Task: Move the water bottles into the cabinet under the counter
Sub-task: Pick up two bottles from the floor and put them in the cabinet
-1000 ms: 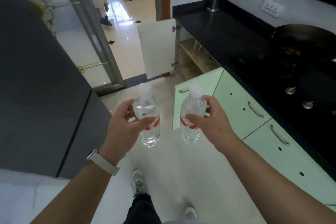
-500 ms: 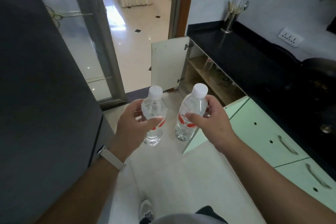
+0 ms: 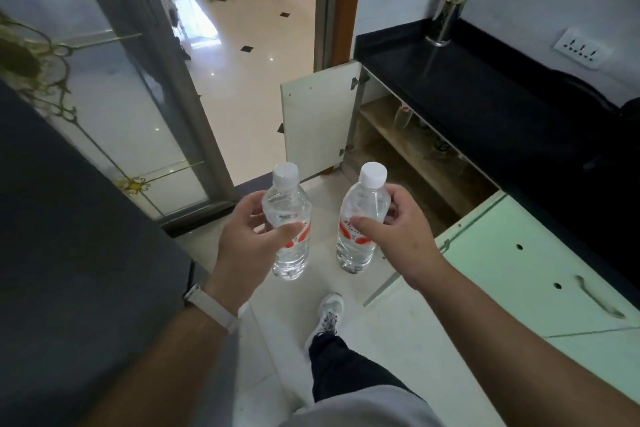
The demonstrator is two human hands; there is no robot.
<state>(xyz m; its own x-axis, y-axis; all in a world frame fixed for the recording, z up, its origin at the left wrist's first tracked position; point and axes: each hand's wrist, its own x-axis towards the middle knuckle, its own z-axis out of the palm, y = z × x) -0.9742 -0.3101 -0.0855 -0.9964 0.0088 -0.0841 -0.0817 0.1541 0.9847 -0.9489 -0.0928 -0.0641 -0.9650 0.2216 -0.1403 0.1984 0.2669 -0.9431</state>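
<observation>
Left hand [image 3: 247, 243], right hand [image 3: 398, 236], each gripping bottle [image 3: 285, 206]

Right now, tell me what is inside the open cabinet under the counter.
In the cabinet, a wooden shelf carries one clear glass-like item and blurred things beside it. The black counter hides the rest.

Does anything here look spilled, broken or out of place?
Nothing stands out. The left hand and right hand hold the left bottle and right bottle roughly upright and capped, the floor shows no spill, and the cabinet is open, its white door swung wide.
</observation>
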